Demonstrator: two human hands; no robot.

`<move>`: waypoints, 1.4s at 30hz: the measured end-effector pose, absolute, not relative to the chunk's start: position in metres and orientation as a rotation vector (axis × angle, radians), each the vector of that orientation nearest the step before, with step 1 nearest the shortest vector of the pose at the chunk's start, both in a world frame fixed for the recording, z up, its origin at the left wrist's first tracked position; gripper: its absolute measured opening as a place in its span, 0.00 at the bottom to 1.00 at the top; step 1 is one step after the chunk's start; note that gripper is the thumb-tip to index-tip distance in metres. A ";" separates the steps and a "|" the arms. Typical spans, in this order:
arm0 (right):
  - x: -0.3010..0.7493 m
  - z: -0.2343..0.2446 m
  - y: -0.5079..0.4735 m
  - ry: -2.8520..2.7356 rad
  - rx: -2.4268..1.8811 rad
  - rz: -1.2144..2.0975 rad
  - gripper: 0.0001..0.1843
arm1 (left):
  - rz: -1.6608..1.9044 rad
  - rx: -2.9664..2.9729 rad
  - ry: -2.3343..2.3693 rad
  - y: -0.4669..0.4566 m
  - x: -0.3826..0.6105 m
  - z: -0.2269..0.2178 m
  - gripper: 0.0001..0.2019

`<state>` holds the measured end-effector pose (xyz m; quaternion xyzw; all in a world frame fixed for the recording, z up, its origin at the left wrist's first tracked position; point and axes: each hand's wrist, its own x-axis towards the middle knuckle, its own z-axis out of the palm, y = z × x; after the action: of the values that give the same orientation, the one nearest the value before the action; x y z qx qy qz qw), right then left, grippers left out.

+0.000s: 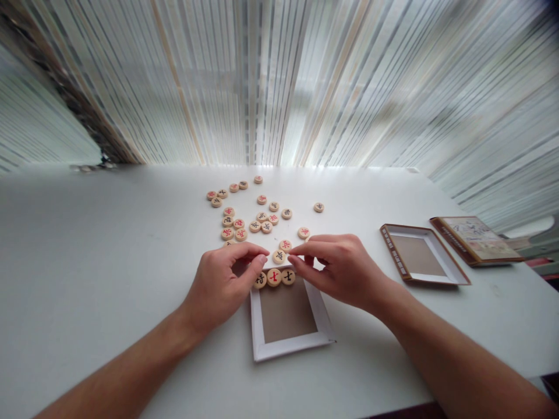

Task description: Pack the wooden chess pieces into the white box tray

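Observation:
Between my two hands lies a round wooden Chinese chess piece (278,256) with a black character, just beyond the far rim of an open white-walled box (292,351). My left hand (225,278) is closed, thumb and index fingertip together, just left of that piece. From the right, my right hand (334,265) comes close to the same piece with its thumb and index tips pinched. Whatever either pinch holds is hidden. Inside the box, along its far end, sit a red-marked piece (273,277), a black-marked piece (287,277) and another black-marked piece (260,280), partly behind my left thumb.
Several loose chess pieces (266,227) with red or black characters are scattered beyond my hands. One piece (319,207) lies apart at the right. Farther right are an open brown-edged box part (417,276) and a printed box lid (480,238). A striped curtain (271,81) hangs behind the white table (109,262).

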<state>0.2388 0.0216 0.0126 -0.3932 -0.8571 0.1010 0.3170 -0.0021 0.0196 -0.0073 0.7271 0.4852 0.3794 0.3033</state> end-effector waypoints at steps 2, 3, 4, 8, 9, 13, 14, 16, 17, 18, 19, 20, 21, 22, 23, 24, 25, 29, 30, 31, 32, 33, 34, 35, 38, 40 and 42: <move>0.240 0.011 0.026 -2.161 -1.079 0.259 0.11 | 1.018 1.922 1.310 0.021 -0.003 -0.007 0.08; 0.240 0.010 0.029 -2.115 -1.104 0.249 0.11 | 1.025 1.918 1.323 0.022 -0.004 -0.007 0.09; 0.241 0.009 0.031 -2.071 -1.136 0.236 0.11 | 1.036 1.911 1.340 0.023 -0.005 -0.006 0.09; 0.245 0.003 0.041 -1.923 -1.271 0.225 0.12 | 1.122 1.882 1.445 0.031 -0.012 -0.003 0.10; 0.247 0.001 0.043 -1.894 -1.290 0.227 0.13 | 1.147 1.873 1.472 0.034 -0.014 -0.002 0.10; 0.253 -0.004 0.051 -1.813 -1.316 0.222 0.14 | 1.221 1.857 1.565 0.045 -0.026 0.003 0.12; 0.253 -0.005 0.053 -1.796 -1.320 0.222 0.15 | 1.243 1.858 1.591 0.049 -0.030 0.003 0.12; 0.254 -0.005 0.055 -1.767 -1.327 0.222 0.15 | 1.281 1.862 1.662 0.056 -0.039 0.004 0.13; 0.254 -0.005 0.056 -1.755 -1.330 0.222 0.15 | 1.293 1.862 1.685 0.060 -0.043 0.004 0.13; 0.254 -0.005 0.057 -1.743 -1.334 0.221 0.16 | 1.316 1.855 1.709 0.064 -0.047 0.004 0.14; 0.254 -0.005 0.057 -1.732 -1.339 0.220 0.16 | 1.330 1.851 1.727 0.068 -0.052 0.003 0.14; 0.254 -0.005 0.058 -1.719 -1.346 0.219 0.16 | 1.346 1.845 1.748 0.072 -0.056 0.002 0.14; 0.255 -0.005 0.059 -1.703 -1.355 0.219 0.16 | 1.353 1.840 1.765 0.075 -0.060 0.001 0.14; 0.257 -0.005 0.060 -1.683 -1.368 0.219 0.16 | 1.364 1.831 1.780 0.079 -0.064 0.000 0.14; 0.260 -0.006 0.063 -1.657 -1.386 0.217 0.16 | 1.371 1.822 1.793 0.081 -0.067 -0.002 0.15; 0.263 -0.006 0.065 -1.624 -1.407 0.215 0.16 | 1.381 1.811 1.808 0.084 -0.070 -0.004 0.15; 0.267 -0.007 0.069 -1.587 -1.432 0.210 0.17 | 1.379 1.804 1.818 0.086 -0.072 -0.006 0.15; 0.288 -0.011 0.087 -1.455 -1.547 0.193 0.20 | 1.344 1.805 1.849 0.091 -0.076 -0.011 0.15; 0.292 -0.013 0.091 -1.442 -1.576 0.192 0.20 | 1.333 1.809 1.855 0.092 -0.076 -0.012 0.15; 0.296 -0.015 0.094 -1.438 -1.603 0.194 0.19 | 1.324 1.814 1.859 0.092 -0.076 -0.012 0.15; 0.298 -0.017 0.097 -1.443 -1.627 0.197 0.19 | 1.317 1.817 1.863 0.092 -0.076 -0.012 0.15; 0.300 -0.020 0.099 -1.456 -1.647 0.202 0.18 | 1.312 1.820 1.866 0.092 -0.075 -0.012 0.15; 0.300 -0.023 0.101 -1.473 -1.663 0.208 0.17 | 1.307 1.822 1.869 0.091 -0.074 -0.012 0.15; 0.300 -0.026 0.101 -1.493 -1.676 0.214 0.17 | 1.304 1.824 1.872 0.091 -0.074 -0.012 0.15; 0.297 -0.032 0.101 -1.544 -1.699 0.229 0.16 | 1.294 1.824 1.875 0.090 -0.072 -0.012 0.15; 0.296 -0.034 0.100 -1.565 -1.707 0.231 0.16 | 1.293 1.816 1.879 0.090 -0.072 -0.011 0.15; 0.297 -0.035 0.101 -1.578 -1.712 0.232 0.16 | 1.295 1.806 1.886 0.090 -0.072 -0.011 0.15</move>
<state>0.2972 0.1010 -0.0355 -0.6736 -0.6209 0.0913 0.3905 -0.0724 0.0901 -0.0111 0.6157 0.6428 0.4415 0.1133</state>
